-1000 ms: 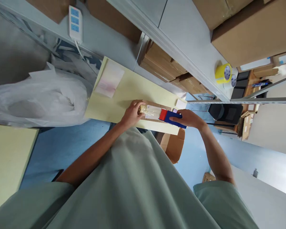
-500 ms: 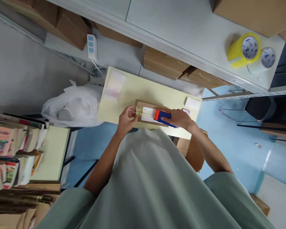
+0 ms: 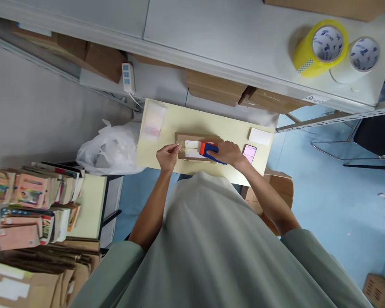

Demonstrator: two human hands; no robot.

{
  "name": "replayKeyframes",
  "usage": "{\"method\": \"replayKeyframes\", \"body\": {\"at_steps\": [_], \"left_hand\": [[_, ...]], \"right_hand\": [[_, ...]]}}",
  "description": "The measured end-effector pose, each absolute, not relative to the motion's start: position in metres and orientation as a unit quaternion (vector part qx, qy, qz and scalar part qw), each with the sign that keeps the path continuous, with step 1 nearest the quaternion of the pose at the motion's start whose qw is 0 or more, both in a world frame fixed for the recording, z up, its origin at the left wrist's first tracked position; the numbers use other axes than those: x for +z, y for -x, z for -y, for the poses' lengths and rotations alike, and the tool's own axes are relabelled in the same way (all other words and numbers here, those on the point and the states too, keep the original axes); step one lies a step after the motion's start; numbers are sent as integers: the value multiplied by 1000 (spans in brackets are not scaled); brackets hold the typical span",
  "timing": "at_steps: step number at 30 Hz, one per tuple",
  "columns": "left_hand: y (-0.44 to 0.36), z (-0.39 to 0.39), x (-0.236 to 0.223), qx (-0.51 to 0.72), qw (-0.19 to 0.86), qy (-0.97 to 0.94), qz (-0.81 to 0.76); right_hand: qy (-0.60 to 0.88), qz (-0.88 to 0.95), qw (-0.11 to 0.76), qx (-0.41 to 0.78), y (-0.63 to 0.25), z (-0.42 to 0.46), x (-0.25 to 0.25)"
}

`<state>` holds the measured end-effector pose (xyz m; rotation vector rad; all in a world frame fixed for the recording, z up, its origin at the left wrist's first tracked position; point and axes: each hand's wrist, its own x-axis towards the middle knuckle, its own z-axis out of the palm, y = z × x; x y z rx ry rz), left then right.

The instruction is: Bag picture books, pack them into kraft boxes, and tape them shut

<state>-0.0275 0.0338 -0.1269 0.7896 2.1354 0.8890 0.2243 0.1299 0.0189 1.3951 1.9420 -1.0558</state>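
A small cardboard box [image 3: 197, 136] lies on the pale yellow table [image 3: 197, 117], its long side across in front of me. Two white labels [image 3: 192, 152] show on its top, one either side of a seam. My right hand [image 3: 228, 153] is wrapped round a blue tape dispenser [image 3: 211, 150] with a red end, which rests over the right part of the box top. At the box's left end, my left hand [image 3: 167, 157] pinches thumb and finger together. What lies between those fingertips is too small to make out.
A phone [image 3: 249, 152] and a white stack [image 3: 259, 136] lie at the table's right. Pink-and-white packets [image 3: 154, 122] lie at its left, beside a white plastic bag [image 3: 111, 147]. Tape rolls [image 3: 322, 49] stand on the shelf [image 3: 211, 38]. An open carton [image 3: 277, 188] is below right.
My left fingers have closed into a pinch and drawn slightly back from the box's left end. The tape dispenser stays over the box in my right hand. The view has shifted.
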Motion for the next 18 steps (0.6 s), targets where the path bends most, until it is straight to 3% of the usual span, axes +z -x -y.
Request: {"method": "replayKeyframes", "body": {"at_steps": [9,15,18], "left_hand": [[48,-69,-139,314,361,-337,-811],[42,-72,-137,319,370,-362,-794],[50,-70,-139,323,364,-366,-794]], "right_hand": [[-543,-696,247,-400,-215,-156,-4],[-519,-646,277,-487,-249,-157,16],[-542,-638,293,-462,-296,-147,37]]}}
